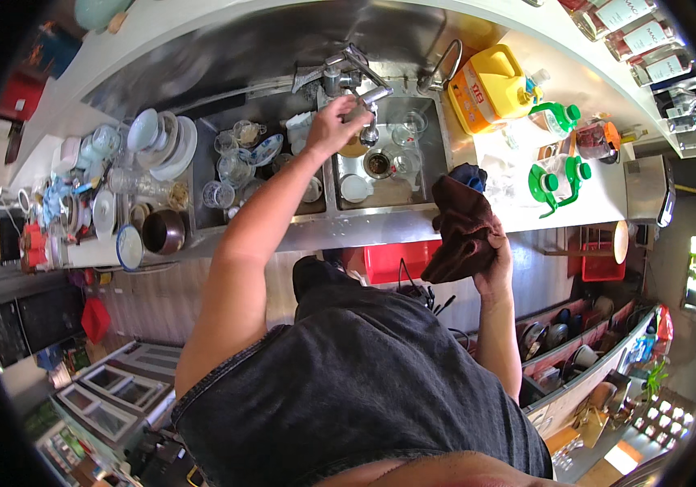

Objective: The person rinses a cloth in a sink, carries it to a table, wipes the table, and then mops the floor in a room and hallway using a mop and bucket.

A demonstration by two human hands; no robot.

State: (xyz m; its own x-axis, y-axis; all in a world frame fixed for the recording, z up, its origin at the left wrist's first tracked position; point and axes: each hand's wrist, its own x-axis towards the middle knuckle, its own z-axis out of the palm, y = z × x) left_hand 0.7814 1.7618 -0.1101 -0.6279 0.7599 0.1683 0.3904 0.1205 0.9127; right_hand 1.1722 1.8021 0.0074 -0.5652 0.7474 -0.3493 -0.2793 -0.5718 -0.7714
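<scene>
My left hand reaches over the double sink, right beside the chrome faucet. Its fingers are spread a little apart, and I see nothing held in them; whether they touch the faucet I cannot tell. Below it, the right basin holds clear glasses, a round white dish and a drain. In front of the counter on the right, my right hand grips a crumpled brown cloth. A dark blue piece of fabric shows at the cloth's upper end.
Glasses and cups crowd the left basin. Stacked white plates and a dark metal pot stand left of it. A yellow jug and green-capped bottles occupy the right counter. A red bin sits below the sink's edge.
</scene>
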